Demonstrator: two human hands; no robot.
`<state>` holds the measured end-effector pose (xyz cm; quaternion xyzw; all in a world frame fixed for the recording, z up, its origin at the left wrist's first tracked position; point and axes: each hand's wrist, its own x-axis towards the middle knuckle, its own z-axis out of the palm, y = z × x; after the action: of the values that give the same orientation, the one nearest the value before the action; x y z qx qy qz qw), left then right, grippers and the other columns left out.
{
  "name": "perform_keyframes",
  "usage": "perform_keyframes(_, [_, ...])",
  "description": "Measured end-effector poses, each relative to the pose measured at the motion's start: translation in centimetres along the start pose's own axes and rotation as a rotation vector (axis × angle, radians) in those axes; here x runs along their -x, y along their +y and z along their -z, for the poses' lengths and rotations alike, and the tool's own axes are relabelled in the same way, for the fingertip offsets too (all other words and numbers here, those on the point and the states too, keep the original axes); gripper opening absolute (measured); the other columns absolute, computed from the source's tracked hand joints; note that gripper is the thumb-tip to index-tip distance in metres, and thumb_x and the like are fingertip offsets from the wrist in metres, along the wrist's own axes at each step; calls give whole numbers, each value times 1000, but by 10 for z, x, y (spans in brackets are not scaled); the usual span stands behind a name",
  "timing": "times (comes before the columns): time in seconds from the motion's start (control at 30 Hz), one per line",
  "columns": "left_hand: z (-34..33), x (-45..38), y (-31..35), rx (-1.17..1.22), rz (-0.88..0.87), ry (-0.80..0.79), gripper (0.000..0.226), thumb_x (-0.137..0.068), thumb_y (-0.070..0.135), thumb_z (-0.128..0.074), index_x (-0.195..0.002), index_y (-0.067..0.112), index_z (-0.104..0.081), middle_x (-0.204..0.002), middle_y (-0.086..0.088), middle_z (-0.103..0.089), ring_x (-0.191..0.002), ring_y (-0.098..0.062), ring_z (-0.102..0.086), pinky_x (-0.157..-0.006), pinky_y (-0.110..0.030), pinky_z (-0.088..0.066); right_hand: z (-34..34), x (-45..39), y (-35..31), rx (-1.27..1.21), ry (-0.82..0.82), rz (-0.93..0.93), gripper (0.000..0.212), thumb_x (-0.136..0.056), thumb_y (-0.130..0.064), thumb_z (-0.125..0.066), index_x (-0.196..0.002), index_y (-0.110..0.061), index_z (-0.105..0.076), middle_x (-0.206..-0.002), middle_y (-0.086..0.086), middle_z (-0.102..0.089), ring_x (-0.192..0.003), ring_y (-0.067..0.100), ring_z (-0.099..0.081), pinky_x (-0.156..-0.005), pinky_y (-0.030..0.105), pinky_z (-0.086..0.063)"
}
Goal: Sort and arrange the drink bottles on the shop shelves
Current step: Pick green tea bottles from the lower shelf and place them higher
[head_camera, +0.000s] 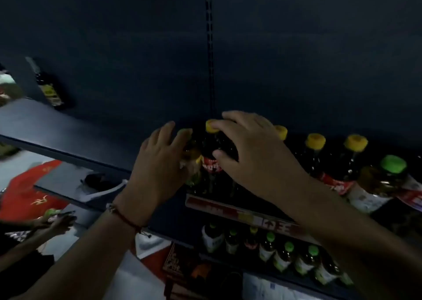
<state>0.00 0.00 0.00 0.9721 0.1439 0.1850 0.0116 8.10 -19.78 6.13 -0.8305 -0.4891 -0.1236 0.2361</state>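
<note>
The left hand (159, 162) holds a green-cap bottle (190, 160); the right hand (249, 153) holds a yellow-cap bottle (211, 153). Next, line them up on the shelf (68, 126).

Down at lower left there's a red cloth with gold markings (27, 192), blurred, and beside it another person's arm in a dark sleeve (34, 231). Below the shelves sits a dark brown printed carton (175, 263), lettering unreadable.
</note>
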Motion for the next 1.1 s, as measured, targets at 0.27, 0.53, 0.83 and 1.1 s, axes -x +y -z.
perform_keyframes(0.27, [-27,-6,-26,181,-66,16,72,-88,37,-64,-152,23,-32,-135,-5,-55,-123,-30,-50,-94,-46,-47,-36,-68,1,315,-304,-133,55,-94,-47,-49,-141,-20,-42,-133,4,-52,-131,24,-40,-119,50,-2])
perform_keyframes(0.53, [-31,16,-45,303,-239,80,61,-90,46,-43,-147,25,-36,-146,-14,-48,-134,-36,-44,-105,-55,-42,-35,-53,-16,321,-209,-116,33,-93,-41,-57,-125,-32,-56,-110,-7,-61,-117,17,-49,-119,36,7])
perform_keyframes(0.83, [-50,98,-31,1039,-161,-364,75,-88,49,-66,-149,47,-23,-145,30,-41,-131,10,-41,-97,-10,-43,-41,22,-53,-188,-111,-308,35,-88,-45,-57,-123,-40,-57,-107,-24,-54,-98,-3,-51,-83,9,-40])
perform_keyframes(1.1, [-103,154,6,1510,242,-633,86,-66,29,-86,-140,31,-41,-119,14,-66,-106,-9,-67,-78,-28,-57,-76,79,-54,-571,-5,-508,34,-80,-40,-62,-113,-43,-58,-113,-19,-62,-107,-7,-58,-80,5,-47])
